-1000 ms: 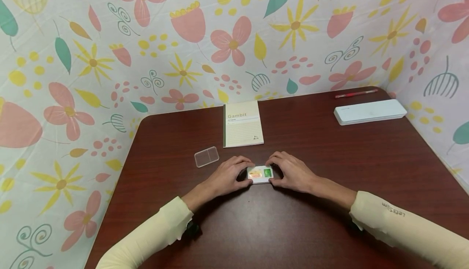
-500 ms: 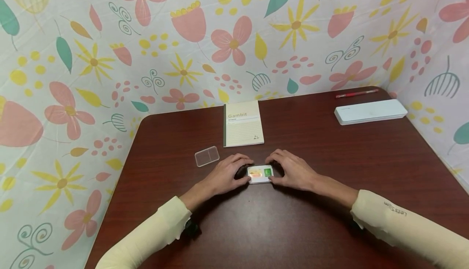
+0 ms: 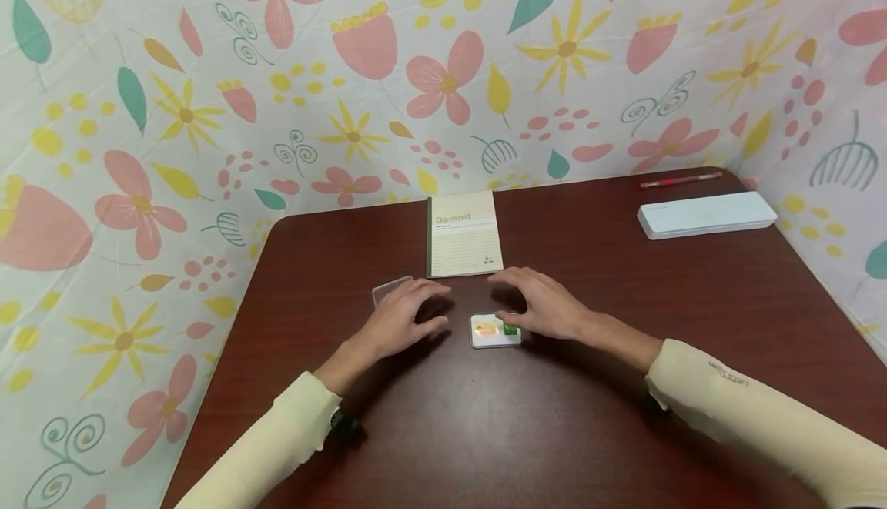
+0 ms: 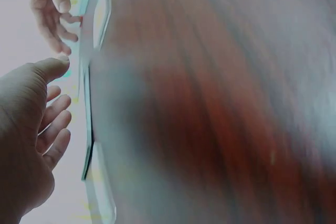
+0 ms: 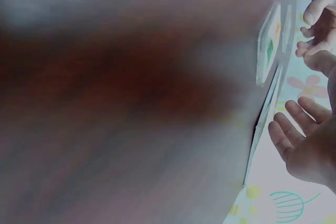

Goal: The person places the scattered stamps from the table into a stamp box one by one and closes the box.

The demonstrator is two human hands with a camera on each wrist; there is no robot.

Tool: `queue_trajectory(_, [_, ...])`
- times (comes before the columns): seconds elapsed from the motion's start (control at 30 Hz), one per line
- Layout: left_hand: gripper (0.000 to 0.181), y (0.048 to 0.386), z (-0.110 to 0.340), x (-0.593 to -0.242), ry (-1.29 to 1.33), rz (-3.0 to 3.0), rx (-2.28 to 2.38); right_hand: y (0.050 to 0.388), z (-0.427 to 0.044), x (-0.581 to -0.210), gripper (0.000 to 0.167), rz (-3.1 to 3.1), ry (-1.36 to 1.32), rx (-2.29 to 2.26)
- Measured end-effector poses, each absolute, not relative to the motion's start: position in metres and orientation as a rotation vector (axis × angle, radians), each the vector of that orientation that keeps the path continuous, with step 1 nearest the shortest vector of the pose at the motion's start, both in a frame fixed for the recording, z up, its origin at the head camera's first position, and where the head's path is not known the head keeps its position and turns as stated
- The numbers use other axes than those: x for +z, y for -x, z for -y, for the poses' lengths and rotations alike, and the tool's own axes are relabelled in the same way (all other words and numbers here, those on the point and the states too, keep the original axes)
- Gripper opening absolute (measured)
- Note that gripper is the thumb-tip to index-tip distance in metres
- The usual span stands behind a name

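A small flat case (image 3: 485, 341), clear-edged with a white inside, lies on the table in the head view. It shows a yellow-orange picture and a green square. My left hand (image 3: 398, 316) hovers to its left, fingers loosely bent and holding nothing. Over the case's right end, my right hand (image 3: 550, 309) has its thumb covering part of the green square. The right wrist view shows those fingers (image 5: 281, 135) apart from the case (image 5: 269, 45). Behind my left hand lies a clear plastic lid (image 3: 385, 290), partly hidden.
A cream notebook (image 3: 464, 236) marked "Gambit" lies behind the hands on the brown table (image 3: 485, 432). Far right are a pale blue-white box (image 3: 707, 215) and a red pen (image 3: 679, 180). A flower-patterned cloth (image 3: 443, 70) stands along the back and sides.
Both hands have let go of the case. My left hand has moved left, partly over the lid; my right hand has risen slightly. The case stays on the table.
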State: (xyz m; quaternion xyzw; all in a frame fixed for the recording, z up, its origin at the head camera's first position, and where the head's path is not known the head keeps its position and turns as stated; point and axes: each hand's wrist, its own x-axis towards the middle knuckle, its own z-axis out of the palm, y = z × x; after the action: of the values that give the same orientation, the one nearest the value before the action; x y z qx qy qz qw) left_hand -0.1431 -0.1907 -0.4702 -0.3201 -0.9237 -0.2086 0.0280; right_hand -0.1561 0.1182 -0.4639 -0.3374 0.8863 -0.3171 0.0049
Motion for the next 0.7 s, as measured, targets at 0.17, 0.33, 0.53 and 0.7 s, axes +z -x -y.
queue_trajectory(0.17, [0.054, 0.148, 0.213, -0.466, 0.88, 2.836, -0.615, 0.169, -0.1, -0.461, 0.06, -2.776, 1.078, -0.976])
queue_trajectory(0.33, [0.061, 0.151, 0.238, -0.466, 0.759, 2.852, -0.645, 0.184, -0.075, -0.462, 0.065, -2.73, 1.112, -0.929])
queue_trajectory(0.53, [0.066, 0.152, 0.262, -0.47, 0.65, 2.913, -0.614, 0.2, -0.047, -0.464, 0.069, -2.652, 1.17, -0.892])
queue_trajectory(0.7, [0.068, 0.153, 0.275, -0.474, 0.595, 2.935, -0.589, 0.212, -0.025, -0.467, 0.072, -2.633, 1.212, -0.851])
